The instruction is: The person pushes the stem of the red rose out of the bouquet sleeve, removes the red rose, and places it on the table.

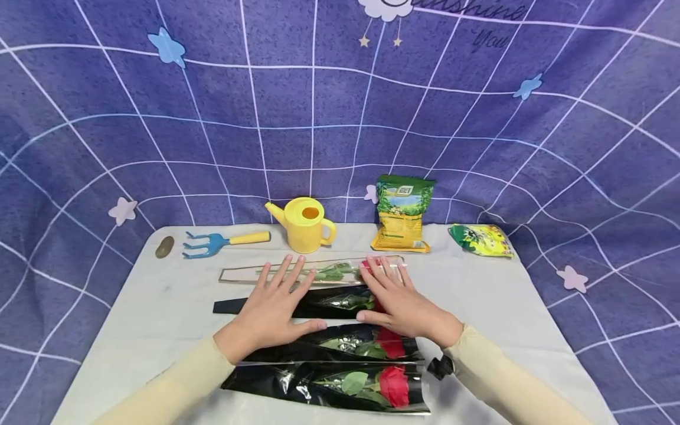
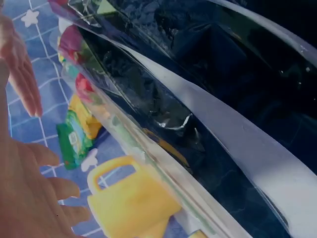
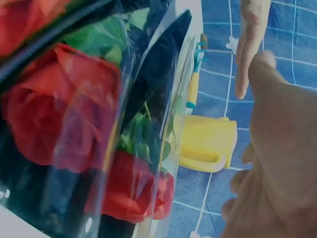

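Observation:
Several artificial-looking red roses in flat sleeves lie in rows across the white table, flowers to the right. The nearest rose (image 1: 394, 386) and the one behind it (image 1: 390, 343) are in black-backed sleeves. Further back are another black sleeve (image 1: 319, 304) and a sleeve with a pale backing and brown edge (image 1: 241, 275). My left hand (image 1: 271, 313), fingers spread, is over the stem side of the rows. Over the flower side, my right hand (image 1: 401, 304) has its fingers extended, partly hiding the two rear flowers. Neither hand grips anything; both wrist views show them raised above the sleeves.
Along the back stand a yellow watering can (image 1: 305, 227) and a green-and-yellow bag (image 1: 402, 215). A small packet (image 1: 482, 240) lies at the right, with a blue hand rake (image 1: 212, 243) and a brown stone (image 1: 164, 247) at the left. A blue grid-patterned curtain (image 1: 340, 141) hangs behind.

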A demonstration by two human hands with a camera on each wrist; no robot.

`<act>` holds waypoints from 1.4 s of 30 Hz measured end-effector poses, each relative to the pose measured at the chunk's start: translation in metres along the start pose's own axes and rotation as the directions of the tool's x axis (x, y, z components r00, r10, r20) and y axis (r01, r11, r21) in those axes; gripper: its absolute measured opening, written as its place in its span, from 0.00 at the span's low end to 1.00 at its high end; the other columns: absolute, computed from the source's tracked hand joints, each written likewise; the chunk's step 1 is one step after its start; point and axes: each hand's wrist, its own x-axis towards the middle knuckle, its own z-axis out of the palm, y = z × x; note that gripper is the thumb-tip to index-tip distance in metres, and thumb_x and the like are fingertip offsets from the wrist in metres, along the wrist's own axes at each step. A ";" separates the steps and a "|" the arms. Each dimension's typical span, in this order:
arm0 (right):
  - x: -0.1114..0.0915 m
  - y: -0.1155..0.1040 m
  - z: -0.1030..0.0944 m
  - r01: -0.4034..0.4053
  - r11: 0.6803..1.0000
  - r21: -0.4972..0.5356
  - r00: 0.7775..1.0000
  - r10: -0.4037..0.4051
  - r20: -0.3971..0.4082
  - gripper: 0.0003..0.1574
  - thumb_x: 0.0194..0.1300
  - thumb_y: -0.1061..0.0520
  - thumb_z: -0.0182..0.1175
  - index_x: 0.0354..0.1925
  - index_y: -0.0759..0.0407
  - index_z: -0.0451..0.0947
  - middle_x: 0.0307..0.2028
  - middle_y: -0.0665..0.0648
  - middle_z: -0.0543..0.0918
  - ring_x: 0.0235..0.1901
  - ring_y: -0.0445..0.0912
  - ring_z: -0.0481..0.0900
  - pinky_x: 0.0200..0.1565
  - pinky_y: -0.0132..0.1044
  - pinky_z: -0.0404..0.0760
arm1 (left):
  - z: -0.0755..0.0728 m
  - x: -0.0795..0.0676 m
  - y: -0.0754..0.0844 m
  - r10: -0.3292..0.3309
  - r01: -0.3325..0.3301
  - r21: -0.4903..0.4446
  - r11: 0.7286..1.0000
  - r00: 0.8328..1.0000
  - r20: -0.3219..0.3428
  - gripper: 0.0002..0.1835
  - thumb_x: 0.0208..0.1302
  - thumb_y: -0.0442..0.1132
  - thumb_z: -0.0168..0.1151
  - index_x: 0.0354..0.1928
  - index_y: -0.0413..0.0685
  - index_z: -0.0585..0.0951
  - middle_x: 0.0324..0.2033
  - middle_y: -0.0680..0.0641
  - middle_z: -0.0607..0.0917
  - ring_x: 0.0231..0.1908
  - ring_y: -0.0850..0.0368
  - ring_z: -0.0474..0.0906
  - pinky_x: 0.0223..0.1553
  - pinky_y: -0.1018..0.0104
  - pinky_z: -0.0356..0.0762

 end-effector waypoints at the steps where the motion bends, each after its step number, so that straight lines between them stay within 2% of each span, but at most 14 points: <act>1: 0.005 0.001 0.000 0.009 1.000 0.006 1.000 -0.009 -0.005 0.52 0.63 0.27 0.45 0.73 0.45 0.37 0.72 0.52 0.34 0.69 0.52 0.29 0.62 0.60 0.37 | 0.001 0.001 -0.002 -0.008 0.008 -0.004 1.000 1.000 0.006 0.54 0.48 0.84 0.30 0.73 0.62 0.49 0.72 0.48 0.40 0.69 0.46 0.31 0.62 0.38 0.35; 6: 0.032 0.006 0.001 0.076 0.997 0.014 0.997 -0.075 -0.021 0.45 0.66 0.34 0.51 0.73 0.47 0.47 0.71 0.55 0.45 0.69 0.52 0.39 0.63 0.55 0.48 | 0.010 0.009 -0.018 -0.042 0.044 -0.050 0.998 0.998 0.042 0.53 0.50 0.82 0.32 0.72 0.58 0.53 0.71 0.46 0.47 0.69 0.44 0.39 0.62 0.39 0.38; 10: 0.052 0.009 0.000 0.101 0.995 0.019 0.995 -0.101 0.018 0.40 0.65 0.38 0.54 0.70 0.48 0.56 0.69 0.57 0.56 0.67 0.53 0.50 0.62 0.51 0.55 | 0.018 0.018 -0.033 -0.057 0.064 -0.109 0.992 0.997 0.060 0.49 0.54 0.79 0.37 0.71 0.54 0.58 0.69 0.43 0.55 0.68 0.43 0.47 0.62 0.39 0.43; 12: 0.062 0.012 0.000 0.093 0.996 0.016 0.995 -0.094 0.043 0.37 0.65 0.39 0.55 0.68 0.48 0.61 0.67 0.58 0.61 0.66 0.52 0.55 0.60 0.49 0.61 | 0.022 0.023 -0.041 -0.057 0.064 -0.140 0.988 0.997 0.051 0.45 0.58 0.74 0.42 0.69 0.53 0.63 0.67 0.42 0.61 0.66 0.42 0.54 0.61 0.40 0.46; 15: 0.076 0.018 0.002 0.082 0.997 0.001 0.995 -0.082 0.065 0.34 0.64 0.42 0.57 0.65 0.50 0.66 0.63 0.57 0.67 0.63 0.51 0.62 0.57 0.48 0.66 | 0.027 0.030 -0.054 -0.042 0.045 -0.198 0.979 0.999 0.021 0.35 0.62 0.64 0.53 0.63 0.49 0.72 0.60 0.42 0.71 0.59 0.42 0.66 0.58 0.41 0.56; 18: 0.087 0.029 0.008 0.060 0.998 0.007 0.995 -0.061 0.082 0.33 0.64 0.46 0.60 0.64 0.52 0.68 0.61 0.56 0.71 0.56 0.49 0.71 0.52 0.46 0.72 | 0.030 0.037 -0.066 -0.057 0.063 -0.270 0.961 0.998 0.029 0.26 0.62 0.54 0.60 0.58 0.48 0.77 0.55 0.43 0.77 0.54 0.43 0.71 0.54 0.44 0.63; 22: 0.097 0.040 0.014 0.020 1.000 0.006 0.993 -0.021 0.114 0.33 0.63 0.50 0.61 0.64 0.53 0.67 0.57 0.53 0.75 0.49 0.47 0.76 0.49 0.43 0.74 | 0.035 0.043 -0.075 -0.101 0.130 -0.303 0.944 0.989 0.109 0.25 0.63 0.52 0.60 0.60 0.51 0.75 0.55 0.45 0.76 0.55 0.44 0.70 0.52 0.45 0.66; 25: 0.101 0.045 0.018 -0.002 1.000 -0.014 0.989 0.004 0.149 0.33 0.63 0.51 0.61 0.65 0.52 0.66 0.55 0.53 0.76 0.50 0.47 0.76 0.50 0.43 0.73 | 0.039 0.047 -0.080 -0.110 0.160 -0.300 0.940 0.978 0.177 0.26 0.63 0.51 0.60 0.62 0.52 0.73 0.56 0.46 0.76 0.55 0.45 0.69 0.52 0.45 0.67; 29: 0.103 0.047 0.022 0.019 0.999 -0.043 0.987 -0.012 0.160 0.30 0.64 0.50 0.60 0.63 0.52 0.69 0.51 0.54 0.79 0.47 0.47 0.77 0.48 0.43 0.74 | 0.043 0.050 -0.082 -0.117 0.182 -0.279 0.943 0.966 0.232 0.26 0.63 0.51 0.61 0.62 0.53 0.73 0.53 0.48 0.77 0.53 0.47 0.72 0.50 0.46 0.68; 33: 0.103 0.049 0.021 0.053 0.997 -0.052 0.993 -0.047 0.105 0.25 0.61 0.51 0.63 0.57 0.51 0.76 0.43 0.53 0.81 0.39 0.45 0.77 0.41 0.42 0.76 | 0.046 0.052 -0.083 -0.109 0.153 -0.255 0.955 0.978 0.180 0.23 0.61 0.50 0.63 0.57 0.54 0.77 0.47 0.50 0.80 0.48 0.49 0.75 0.46 0.48 0.71; 37: 0.098 0.051 0.014 0.064 0.996 -0.065 0.998 -0.063 0.007 0.22 0.57 0.54 0.67 0.52 0.48 0.79 0.41 0.51 0.81 0.35 0.43 0.77 0.35 0.40 0.76 | 0.044 0.053 -0.084 -0.085 0.098 -0.234 0.967 0.994 0.062 0.17 0.60 0.48 0.65 0.51 0.56 0.81 0.41 0.53 0.82 0.42 0.53 0.77 0.41 0.51 0.73; 42: 0.088 0.052 0.001 0.087 0.988 -0.131 0.984 -0.105 -0.141 0.20 0.56 0.53 0.68 0.49 0.45 0.81 0.40 0.47 0.81 0.33 0.41 0.78 0.31 0.38 0.76 | 0.030 0.053 -0.082 -0.064 0.042 -0.231 0.972 0.994 -0.088 0.14 0.58 0.48 0.66 0.46 0.58 0.83 0.39 0.55 0.82 0.40 0.53 0.77 0.40 0.51 0.73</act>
